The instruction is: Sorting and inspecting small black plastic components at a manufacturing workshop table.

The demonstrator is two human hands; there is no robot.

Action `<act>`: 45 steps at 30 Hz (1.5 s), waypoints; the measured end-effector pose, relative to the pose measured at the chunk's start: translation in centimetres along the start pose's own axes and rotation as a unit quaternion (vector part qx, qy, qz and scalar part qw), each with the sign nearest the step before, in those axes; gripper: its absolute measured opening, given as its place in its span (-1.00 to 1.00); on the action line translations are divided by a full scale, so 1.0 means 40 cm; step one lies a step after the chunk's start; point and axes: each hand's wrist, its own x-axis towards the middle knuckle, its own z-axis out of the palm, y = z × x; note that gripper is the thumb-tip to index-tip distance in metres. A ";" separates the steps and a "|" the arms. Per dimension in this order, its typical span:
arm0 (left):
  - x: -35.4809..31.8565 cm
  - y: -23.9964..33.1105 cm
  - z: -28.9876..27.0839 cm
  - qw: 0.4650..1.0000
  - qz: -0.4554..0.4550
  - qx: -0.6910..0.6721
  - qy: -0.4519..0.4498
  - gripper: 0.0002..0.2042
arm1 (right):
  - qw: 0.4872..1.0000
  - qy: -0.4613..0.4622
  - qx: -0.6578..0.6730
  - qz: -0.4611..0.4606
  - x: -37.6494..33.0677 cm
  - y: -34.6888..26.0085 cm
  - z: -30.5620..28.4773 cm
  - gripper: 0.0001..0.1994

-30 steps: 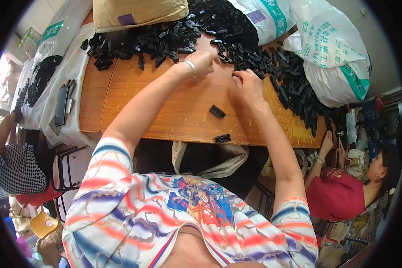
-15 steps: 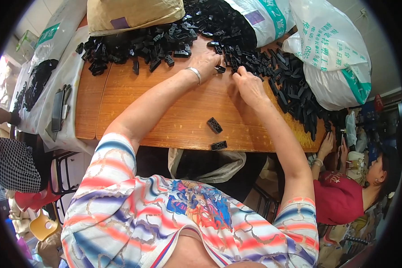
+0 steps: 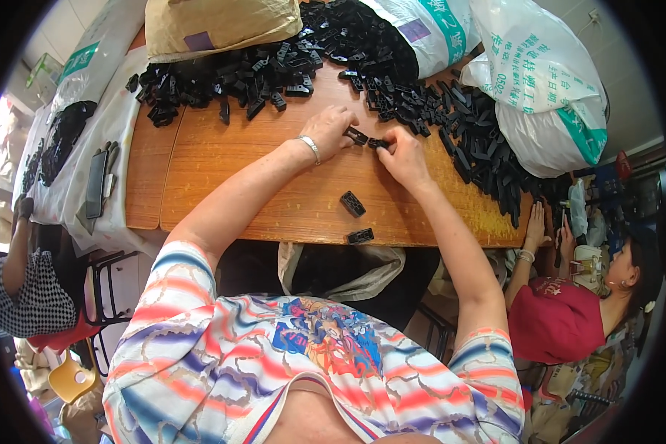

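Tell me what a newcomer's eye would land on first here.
Probably the sprawl of black pieces along the far side of the brown table, near a tan sack and a bulging white bag at right. Next, mid-table, the left hand holding one black part and the right hand holding a second part.

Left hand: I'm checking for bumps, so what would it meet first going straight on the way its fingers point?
The left hand, with its held black part leading, would likely meet the other black part, pinched in the right hand; depth leaves the gap unclear.
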 end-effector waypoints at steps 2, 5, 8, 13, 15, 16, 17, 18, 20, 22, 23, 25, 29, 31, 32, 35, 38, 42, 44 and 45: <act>-0.010 -0.004 0.001 1.000 -0.013 0.003 0.008 -0.74 | 0.997 0.020 -0.076 -0.026 -0.016 0.001 0.005 -0.78; 0.002 -0.005 0.002 0.999 -0.025 -0.014 0.018 -0.76 | 0.996 0.053 -0.071 -0.014 0.011 -0.012 -0.004 -0.81; -0.001 -0.009 0.005 0.999 -0.029 -0.014 0.010 -0.74 | 0.997 0.053 -0.012 -0.047 0.018 -0.072 0.019 -0.75; 0.006 -0.018 0.016 0.999 -0.029 -0.011 0.010 -0.74 | 0.987 0.061 -0.065 -0.134 0.032 -0.058 0.063 -0.72; 0.001 -0.024 0.018 0.999 -0.022 -0.026 0.016 -0.74 | 0.984 0.026 -0.097 -0.144 0.039 -0.060 0.054 -0.77; 0.003 -0.023 0.014 0.999 -0.026 -0.022 0.010 -0.75 | 0.985 0.026 -0.097 -0.142 0.036 -0.061 0.053 -0.77; 0.004 -0.020 0.010 0.999 -0.030 -0.018 0.005 -0.75 | 0.974 0.003 -0.161 -0.159 0.033 -0.063 0.053 -0.77; 0.005 -0.016 0.008 0.999 -0.028 -0.020 0.004 -0.75 | 0.958 -0.020 -0.224 -0.176 0.029 -0.067 0.053 -0.77; 0.004 -0.019 0.005 0.999 -0.044 -0.031 -0.009 -0.75 | 0.926 -0.018 -0.298 -0.232 0.010 -0.083 0.073 -0.72; 0.006 -0.016 0.002 0.999 -0.041 -0.032 -0.014 -0.75 | 0.913 -0.049 -0.343 -0.214 0.007 -0.083 0.071 -0.66; 0.008 -0.013 0.001 0.998 -0.039 -0.034 -0.018 -0.74 | 0.918 -0.049 -0.330 -0.213 0.008 -0.078 0.068 -0.71; -0.001 -0.022 -0.002 0.998 -0.027 -0.047 -0.033 -0.74 | 0.923 -0.048 -0.317 -0.215 0.010 -0.086 0.054 -0.75; 0.016 -0.044 -0.044 0.977 0.001 -0.134 -0.164 -0.70 | 0.970 -0.107 -0.163 -0.143 0.014 -0.077 -0.007 -0.82; 0.047 -0.021 -0.072 0.965 0.011 -0.145 -0.216 -0.72 | 0.984 -0.046 -0.145 -0.089 0.025 -0.042 -0.025 -0.86; 0.069 -0.014 -0.061 0.981 -0.010 -0.118 -0.155 -0.73 | 0.985 -0.012 -0.154 -0.075 0.043 -0.024 -0.029 -0.84; 0.135 -0.020 -0.014 1.000 0.014 0.008 -0.009 -0.70 | 0.986 0.062 -0.152 -0.009 0.094 -0.001 -0.009 -0.71; 0.193 -0.034 0.019 0.998 0.042 0.053 0.021 -0.71 | 0.979 0.067 -0.178 0.072 0.130 -0.014 0.026 -0.59; 0.225 -0.057 0.050 0.983 0.106 0.140 0.051 -0.80 | 0.975 0.051 -0.192 0.100 0.138 -0.021 0.028 -0.68; 0.212 -0.049 0.054 0.980 0.124 0.134 0.076 -0.84 | 0.975 0.041 -0.195 0.101 0.119 -0.005 0.019 -0.73; 0.203 -0.046 0.053 0.981 0.124 0.133 0.073 -0.84 | 0.977 0.022 -0.194 0.081 0.105 0.003 0.010 -0.76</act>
